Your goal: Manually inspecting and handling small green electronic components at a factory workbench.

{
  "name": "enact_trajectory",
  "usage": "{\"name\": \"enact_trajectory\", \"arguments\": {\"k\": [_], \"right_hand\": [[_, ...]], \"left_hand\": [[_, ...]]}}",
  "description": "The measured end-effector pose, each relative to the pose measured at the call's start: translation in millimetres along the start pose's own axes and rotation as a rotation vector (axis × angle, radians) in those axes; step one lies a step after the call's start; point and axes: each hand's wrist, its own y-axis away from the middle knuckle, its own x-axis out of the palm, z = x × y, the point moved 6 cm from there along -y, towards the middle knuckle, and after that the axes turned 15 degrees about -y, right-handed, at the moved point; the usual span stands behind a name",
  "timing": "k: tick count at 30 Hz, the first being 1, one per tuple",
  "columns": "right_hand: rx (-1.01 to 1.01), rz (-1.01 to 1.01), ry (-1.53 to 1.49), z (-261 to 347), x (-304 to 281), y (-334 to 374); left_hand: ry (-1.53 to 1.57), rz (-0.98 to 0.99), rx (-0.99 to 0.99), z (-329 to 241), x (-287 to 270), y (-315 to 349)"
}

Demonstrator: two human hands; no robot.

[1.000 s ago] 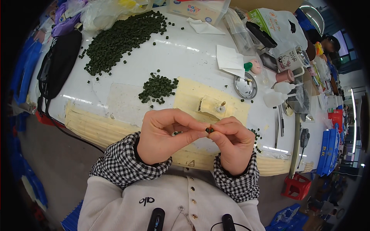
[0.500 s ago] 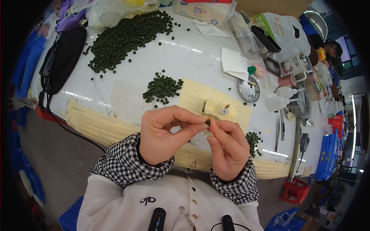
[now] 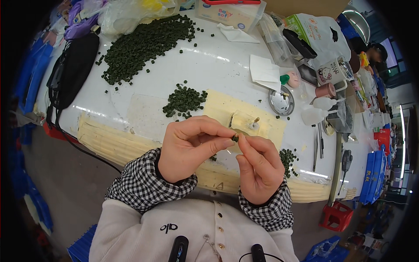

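Observation:
Between my two hands, a small dark green piece point(image 3: 235, 138) is held at the fingertips over the front part of the table. My left hand point(image 3: 185, 150) pinches it with thumb and index finger. The curled fingers of my right hand point(image 3: 260, 170) meet it from the other side; its thumb is tucked lower, and the exact grip is partly hidden. Just beyond the hands, a pale block with a short upright peg point(image 3: 253, 125) stands on a yellow sheet point(image 3: 218, 105). A small heap of similar dark green pieces point(image 3: 185, 100) lies to the left of the sheet.
A large heap of green pieces point(image 3: 144, 48) covers the far left. More pieces point(image 3: 287, 161) lie beside my right hand. Tweezers point(image 3: 315, 148), a round metal dish point(image 3: 280, 101), white squeeze bottles point(image 3: 313, 115) and folded tissue point(image 3: 264, 72) are at the right. A black pouch point(image 3: 78, 70) lies left.
The small green piece has been turned slightly between my fingertips. My hands stay in nearly the same place.

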Motion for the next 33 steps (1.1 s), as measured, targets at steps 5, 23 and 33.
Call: {"name": "enact_trajectory", "arguments": {"k": [5, 23, 33], "right_hand": [[0.0, 0.0, -0.012, -0.7, -1.2, 0.0], [0.025, 0.001, -0.039, -1.9, -0.5, -1.5], [-0.045, 0.028, 0.005, -2.2, -0.1, -4.4]], "left_hand": [[0.006, -0.011, 0.014, -1.2, 0.8, -1.1], [-0.013, -0.021, -0.009, 0.2, 0.4, -0.1], [-0.03, -0.008, -0.052, 1.7, -0.2, 0.1]]}}
